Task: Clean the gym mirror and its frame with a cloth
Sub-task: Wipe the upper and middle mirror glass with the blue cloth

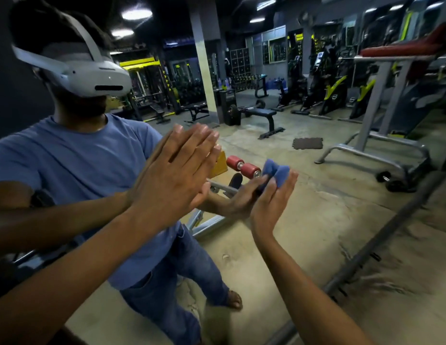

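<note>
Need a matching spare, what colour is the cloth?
Blue; the cloth shows best in the head view.

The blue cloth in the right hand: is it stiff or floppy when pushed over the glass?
Probably floppy: the cloth bunches into soft folds under the right hand. It looks light, since fingertips alone press it to the mirror. It may crumple rather than slide flat.
</note>
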Available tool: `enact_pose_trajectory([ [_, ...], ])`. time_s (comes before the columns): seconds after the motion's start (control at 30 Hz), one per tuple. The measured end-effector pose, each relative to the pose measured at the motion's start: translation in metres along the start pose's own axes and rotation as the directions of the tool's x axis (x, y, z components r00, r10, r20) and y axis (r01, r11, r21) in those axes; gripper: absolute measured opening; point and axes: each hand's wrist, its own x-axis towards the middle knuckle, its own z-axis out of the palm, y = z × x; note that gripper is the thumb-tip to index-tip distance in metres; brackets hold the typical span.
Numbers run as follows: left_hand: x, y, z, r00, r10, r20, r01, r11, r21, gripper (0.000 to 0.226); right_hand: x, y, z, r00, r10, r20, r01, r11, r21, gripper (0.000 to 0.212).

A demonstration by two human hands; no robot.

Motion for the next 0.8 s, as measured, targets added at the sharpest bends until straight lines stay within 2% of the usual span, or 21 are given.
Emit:
enact_pose_trajectory([
  [0.07,0.013,-0.012,-0.007,0.999,-0.040,-0.004,0.040,0.999,0.017,0.081,0.031,-0.048,0.025,0.996,-0.072,-0.047,0.070,0.996,-0.047,0.061],
  [0.13,0.027,-0.023,-0.012,0.997,-0.083,-0.005,0.083,0.996,0.021,0.087,0.040,-0.085,0.044,0.945,-0.324,0.046,0.326,0.942,-0.082,0.060],
  [0.2,0.039,-0.032,-0.016,0.994,-0.113,-0.009,0.113,0.993,0.043,0.087,0.032,-0.095,0.043,0.811,-0.544,0.214,0.570,0.818,-0.079,0.059],
  [0.27,0.046,-0.037,-0.018,0.991,-0.133,-0.025,0.134,0.987,0.089,0.083,0.030,-0.077,0.026,0.675,-0.641,0.364,0.706,0.705,-0.068,0.062],
  [0.3,0.049,-0.039,-0.018,0.989,-0.142,-0.029,0.144,0.983,0.113,0.083,0.034,-0.066,0.015,0.657,-0.643,0.393,0.719,0.692,-0.070,0.064],
  [0.33,0.052,-0.040,-0.019,0.988,-0.152,-0.029,0.154,0.979,0.132,0.083,0.046,-0.060,0.009,0.682,-0.629,0.374,0.700,0.709,-0.084,0.064],
  [0.43,0.065,-0.045,-0.023,0.985,-0.172,-0.011,0.172,0.974,0.146,0.085,0.096,-0.087,0.029,0.845,-0.514,0.150,0.529,0.844,-0.088,0.059],
  [0.47,0.072,-0.047,-0.024,0.983,-0.180,-0.016,0.181,0.975,0.132,0.082,0.111,-0.110,0.043,0.869,-0.485,0.095,0.493,0.865,-0.092,0.059],
  [0.5,0.078,-0.049,-0.026,0.981,-0.189,-0.031,0.192,0.975,0.112,0.078,0.120,-0.132,0.055,0.864,-0.496,0.081,0.503,0.858,-0.104,0.060],
  [0.53,0.086,-0.050,-0.028,0.979,-0.200,-0.049,0.204,0.975,0.094,0.073,0.121,-0.151,0.065,0.834,-0.542,0.107,0.551,0.828,-0.105,0.061],
  [0.6,0.101,-0.053,-0.030,0.970,-0.228,-0.084,0.234,0.969,0.074,0.065,0.112,-0.169,0.070,0.716,-0.663,0.219,0.687,0.725,-0.046,0.060],
  [0.7,0.118,-0.059,-0.033,0.953,-0.273,-0.135,0.284,0.956,0.073,0.062,0.114,-0.148,0.049,0.451,-0.810,0.376,0.872,0.489,0.006,0.060],
  [0.73,0.122,-0.060,-0.033,0.948,-0.285,-0.138,0.297,0.952,0.075,0.064,0.125,-0.141,0.043,0.423,-0.821,0.383,0.890,0.456,-0.006,0.062],
  [0.77,0.125,-0.061,-0.033,0.946,-0.297,-0.130,0.308,0.948,0.077,0.065,0.141,-0.139,0.041,0.452,-0.814,0.366,0.879,0.476,-0.027,0.063],
  [0.8,0.128,-0.061,-0.033,0.945,-0.305,-0.118,0.316,0.945,0.082,0.066,0.157,-0.145,0.044,0.525,-0.788,0.322,0.840,0.540,-0.048,0.062],
])
